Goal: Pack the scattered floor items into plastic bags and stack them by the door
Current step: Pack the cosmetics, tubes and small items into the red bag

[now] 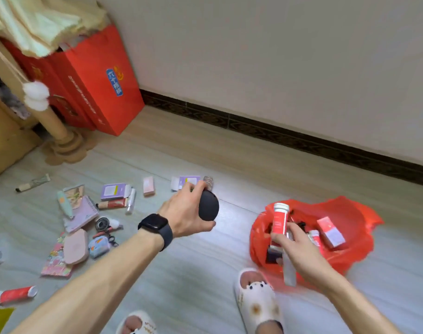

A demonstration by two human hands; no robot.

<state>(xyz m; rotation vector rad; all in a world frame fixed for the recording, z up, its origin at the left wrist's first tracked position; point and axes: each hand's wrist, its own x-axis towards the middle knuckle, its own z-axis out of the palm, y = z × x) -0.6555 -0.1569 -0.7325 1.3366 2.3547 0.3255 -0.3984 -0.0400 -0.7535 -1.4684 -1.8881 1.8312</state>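
boxes point(113, 191), tubes point(113, 204) (one notebook point(81, 214)) strewn left of the red bag point(360, 213).

Bright, even indoor light fills the view, leaving a pale sheen on the floor point(232, 191) just above centre toward 12 o'clock and only soft, faint shadows beside the slipper point(258, 300) at 6 o'clock. The wide lens tilts the baseboard point(302, 138) from 12 to 3 o'clock and stretches the edges, where the cloth point(37, 25) at 10 o'clock breaks into blocky smears. Blur softens the red bag point(355, 213) at 4 o'clock, the right grip point(299, 249) and the red tube point(279, 220) it holds, while the black oval case point(208, 206) in the left grip point(186, 213) reads as a flat dark shape.
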